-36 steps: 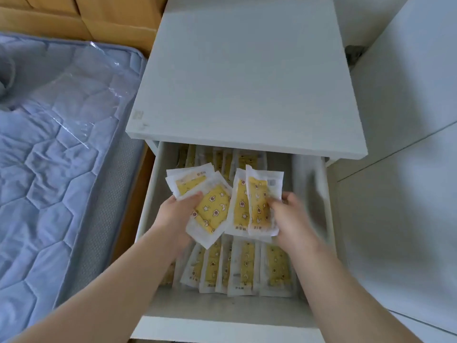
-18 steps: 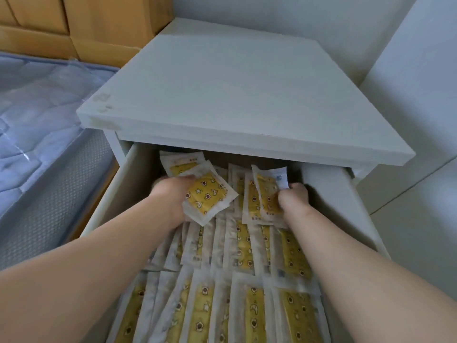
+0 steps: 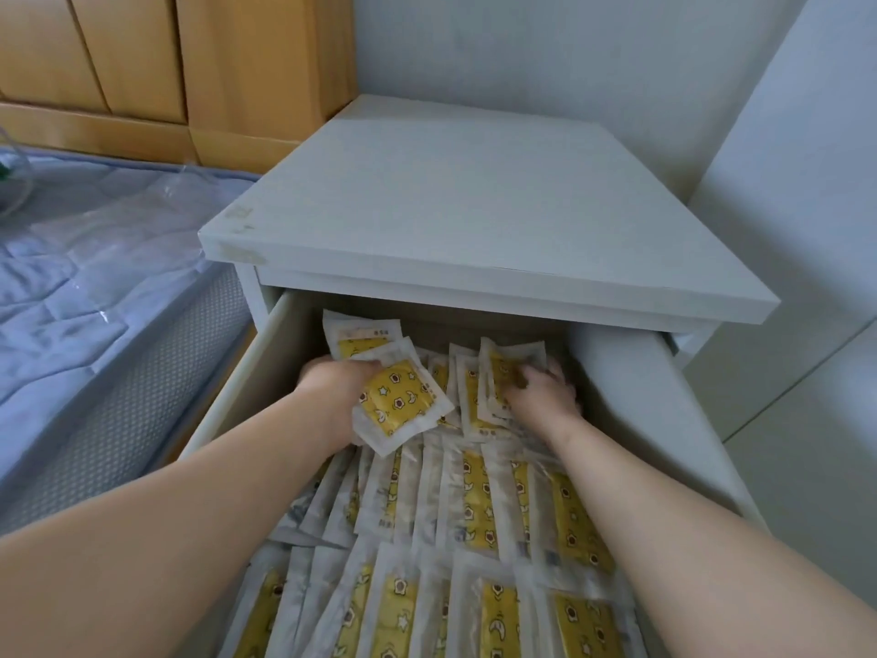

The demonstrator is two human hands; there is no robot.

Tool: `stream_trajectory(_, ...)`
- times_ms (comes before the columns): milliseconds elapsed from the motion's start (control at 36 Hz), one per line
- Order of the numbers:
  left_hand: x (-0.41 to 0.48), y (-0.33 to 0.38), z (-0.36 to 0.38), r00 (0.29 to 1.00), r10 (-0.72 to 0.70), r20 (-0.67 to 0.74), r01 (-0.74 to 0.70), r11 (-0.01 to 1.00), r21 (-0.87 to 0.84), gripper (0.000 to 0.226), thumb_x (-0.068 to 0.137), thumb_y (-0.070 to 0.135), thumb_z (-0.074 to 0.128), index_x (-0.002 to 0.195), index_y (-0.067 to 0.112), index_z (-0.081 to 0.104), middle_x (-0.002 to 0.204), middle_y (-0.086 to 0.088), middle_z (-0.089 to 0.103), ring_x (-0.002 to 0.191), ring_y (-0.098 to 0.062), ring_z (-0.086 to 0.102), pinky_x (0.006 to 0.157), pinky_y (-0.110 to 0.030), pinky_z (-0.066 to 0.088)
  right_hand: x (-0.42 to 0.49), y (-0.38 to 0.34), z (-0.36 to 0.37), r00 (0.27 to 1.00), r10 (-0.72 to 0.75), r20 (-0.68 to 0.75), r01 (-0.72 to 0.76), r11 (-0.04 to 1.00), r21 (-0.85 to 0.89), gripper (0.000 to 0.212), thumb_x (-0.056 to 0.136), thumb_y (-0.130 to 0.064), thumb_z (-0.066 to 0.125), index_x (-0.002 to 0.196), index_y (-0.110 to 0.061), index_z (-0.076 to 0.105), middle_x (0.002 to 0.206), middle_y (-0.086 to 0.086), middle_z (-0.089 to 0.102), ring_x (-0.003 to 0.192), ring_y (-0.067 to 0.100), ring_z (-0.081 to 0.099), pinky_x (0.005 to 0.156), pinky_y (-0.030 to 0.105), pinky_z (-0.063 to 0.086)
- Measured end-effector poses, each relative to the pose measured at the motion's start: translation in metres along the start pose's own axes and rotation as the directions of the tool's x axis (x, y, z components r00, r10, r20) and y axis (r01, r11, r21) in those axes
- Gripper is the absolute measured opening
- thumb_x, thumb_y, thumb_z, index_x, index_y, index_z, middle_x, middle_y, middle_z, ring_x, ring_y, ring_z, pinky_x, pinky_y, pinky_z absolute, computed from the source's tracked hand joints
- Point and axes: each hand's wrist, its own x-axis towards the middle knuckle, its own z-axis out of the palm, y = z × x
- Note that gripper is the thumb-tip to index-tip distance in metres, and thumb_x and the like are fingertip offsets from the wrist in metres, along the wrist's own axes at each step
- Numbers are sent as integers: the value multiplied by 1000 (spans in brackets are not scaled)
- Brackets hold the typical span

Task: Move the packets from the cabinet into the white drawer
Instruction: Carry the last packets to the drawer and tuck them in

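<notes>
Our left hand (image 3: 332, 391) gripping two flat, crinkly white-edged packets (image 3: 398, 406) with yellow star print, our right hand (image 3: 545, 396) clutching upright packets (image 3: 491, 372), smooth white drawer (image 3: 631, 420), label writing unreadable.

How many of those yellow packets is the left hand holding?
2 visible: the near packet sticks out right of the left hand, yellow face up; the far packet pokes out beyond it, toward the back of the white drawer. More may hide under the hand.
</notes>
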Motion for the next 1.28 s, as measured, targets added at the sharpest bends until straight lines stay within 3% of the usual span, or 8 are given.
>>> stream_trajectory(167,8,-5,-2,999,7,42,-7,1000,1,10,88,10,62,91,15,54,111,-13,64,104,-32,62,97,-51,47,-14,12,0,999,39,37,-30,977,-211,41,99,-28,37,138,-21,46,159,3,-5,146,30,0,116,49,10)
stream_trajectory(333,4,-6,1,993,90,77,-91,996,21,33,90,7,59,123,1,53,121,-18,60,113,-37,58,88,-34,47,-22,3,-2,982,-136,-134,99,963,-253,46,100,-24,33,147,-24,29,159,3,5,146,26,4,117,45,10)
stream_trajectory(500,-1,-2,-2,995,16,103,-9,997,-70,13,88,8,62,84,17,53,95,-10,63,104,-31,62,98,-50,46,-26,-2,9,963,-65,262,115,977,-181,57,101,-42,27,151,-30,2,159,-3,-10,145,25,-14,116,46,0)
stream_trajectory(722,-14,-3,-1,989,5,148,19,987,-159,29,89,11,61,118,11,53,107,-11,61,103,-30,61,93,-44,48,-51,-27,-16,990,69,123,-112,912,394,62,96,-56,29,148,-24,23,153,5,28,140,28,28,112,44,25)
stream_trajectory(861,-24,-3,3,978,36,204,12,973,-232,20,87,4,63,101,15,54,107,-12,63,100,-34,62,86,-51,50,-65,-41,-13,933,121,338,-311,741,595,85,54,-57,80,121,-15,52,119,9,62,110,29,59,100,49,44)
stream_trajectory(1000,-34,-5,10,946,112,303,-33,967,-252,17,92,6,55,95,22,54,100,-10,63,99,-35,61,92,-56,47,-68,-38,-18,962,140,237,-269,649,712,17,85,-12,67,100,-10,60,100,12,67,93,26,66,87,40,55)
stream_trajectory(1167,-36,-8,12,934,148,325,-127,988,-84,13,97,11,48,93,19,58,98,-11,67,95,-30,65,93,-50,49,-70,-26,-33,969,221,109,-216,552,805,11,95,-10,51,104,-13,57,101,10,64,93,26,63,84,45,53)
stream_trajectory(1278,-38,-11,33,934,201,295,-236,968,88,9,96,17,52,89,21,57,93,-6,68,90,-27,66,89,-48,52,-67,-25,-40,961,260,-98,-83,606,791,19,99,-7,41,109,-21,47,102,5,54,87,17,51,68,27,44)
